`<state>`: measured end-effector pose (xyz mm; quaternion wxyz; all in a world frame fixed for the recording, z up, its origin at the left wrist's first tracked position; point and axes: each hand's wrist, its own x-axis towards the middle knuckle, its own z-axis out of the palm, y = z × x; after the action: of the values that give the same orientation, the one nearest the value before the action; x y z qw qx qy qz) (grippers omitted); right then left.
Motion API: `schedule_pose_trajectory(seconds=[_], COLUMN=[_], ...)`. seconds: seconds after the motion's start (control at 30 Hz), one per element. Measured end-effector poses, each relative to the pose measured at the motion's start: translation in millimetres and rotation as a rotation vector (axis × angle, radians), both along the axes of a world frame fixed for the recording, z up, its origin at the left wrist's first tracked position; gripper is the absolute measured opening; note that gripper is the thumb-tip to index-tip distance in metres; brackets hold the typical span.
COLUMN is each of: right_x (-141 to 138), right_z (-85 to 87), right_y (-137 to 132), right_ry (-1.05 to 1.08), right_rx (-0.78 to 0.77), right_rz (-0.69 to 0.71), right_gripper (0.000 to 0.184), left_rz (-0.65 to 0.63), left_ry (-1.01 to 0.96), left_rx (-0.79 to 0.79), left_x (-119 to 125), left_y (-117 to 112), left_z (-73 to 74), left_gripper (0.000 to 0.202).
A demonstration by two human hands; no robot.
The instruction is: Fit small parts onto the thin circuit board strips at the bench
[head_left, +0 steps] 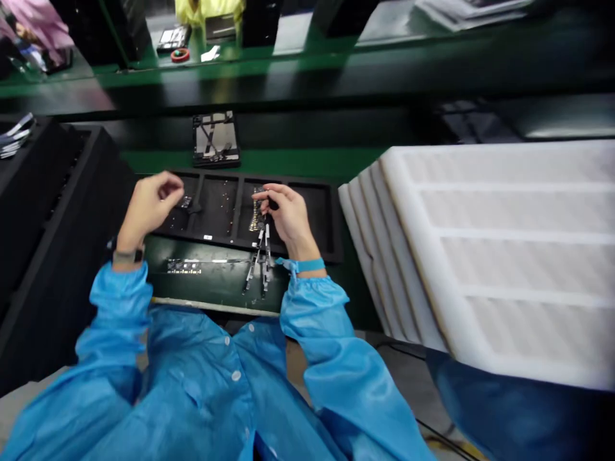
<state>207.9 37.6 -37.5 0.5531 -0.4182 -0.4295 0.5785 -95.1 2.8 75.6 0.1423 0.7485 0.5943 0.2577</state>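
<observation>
While my right hand (pixel 288 214) pinches circuit strips (pixel 259 256) endwise, seemingly sparing contacts, my left hand (pixel 148 205) curls; grasp unclear.

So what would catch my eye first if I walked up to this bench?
Probably the stack of white foam trays filling the right side, bright against the dark bench. Then the two hands in blue sleeves at the centre. The right hand pinches a bundle of thin strips that hangs over a black compartment tray, and the left hand curls near a small dark part at that tray's left end.
</observation>
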Motion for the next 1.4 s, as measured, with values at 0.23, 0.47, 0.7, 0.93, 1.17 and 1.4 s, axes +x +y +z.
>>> schedule_pose_trajectory(seconds=[0.23,0.47,0.7,0.93,1.17,1.4], right_x=[-7.1,-11.1,-10.5,-10.6,-10.6,-14.2], right_z=[5.9,6.5,9.3,8.2,9.4,9.9], right_y=[-10.0,-11.3,-10.3,-11.6,-12.7,-14.0], right_ry=[0.006,-0.031,-0.062,-0.037,-0.029,-0.010], right_rx=[0.016,-0.008,-0.010,-0.045,-0.057,-0.077], right_rz=[0.049,0.066,0.135,0.260,0.283,0.310], right_gripper=[0.021,0.027,0.035,0.050,0.044,0.042], left_rz=[0.081,0.183,0.122,0.065,0.034,0.005], left_ry=[0.004,-0.071,-0.195,-0.204,-0.127,-0.033], left_rx=[-0.187,-0.181,-0.305,-0.293,-0.354,-0.313], left_x=[-36.3,-33.9,-38.9,-38.0,-37.6,-37.2], left_y=[-148.2,-153.2,-140.3,-137.2,-133.2,-133.2], left_z=[-76.4,-94.2,-90.8,-91.1,-91.8,-101.0], left_gripper=[0.033,0.021,0.023,0.017,0.013,0.009])
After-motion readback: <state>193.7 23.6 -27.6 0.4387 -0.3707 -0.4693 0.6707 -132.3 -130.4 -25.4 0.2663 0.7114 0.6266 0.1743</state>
